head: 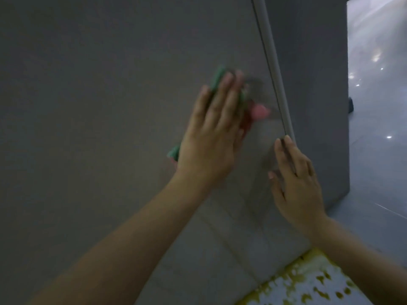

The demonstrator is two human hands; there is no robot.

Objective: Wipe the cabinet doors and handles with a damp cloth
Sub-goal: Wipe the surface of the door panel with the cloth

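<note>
Cloth (220,84), green and pink, lay flat against the grey cabinet door (110,106) under the left hand (211,137), fingers straight and pressing. At four o'clock, the right hand (297,183) rested flat by the door's edge strip (275,69), probably steadying it.

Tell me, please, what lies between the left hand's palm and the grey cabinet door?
In the head view, a green and pink cloth lies between the left hand and the cabinet door; straight fingers press it flat.

Grey tile floor (374,227) (yellow-patterned mat (308,282))
</note>
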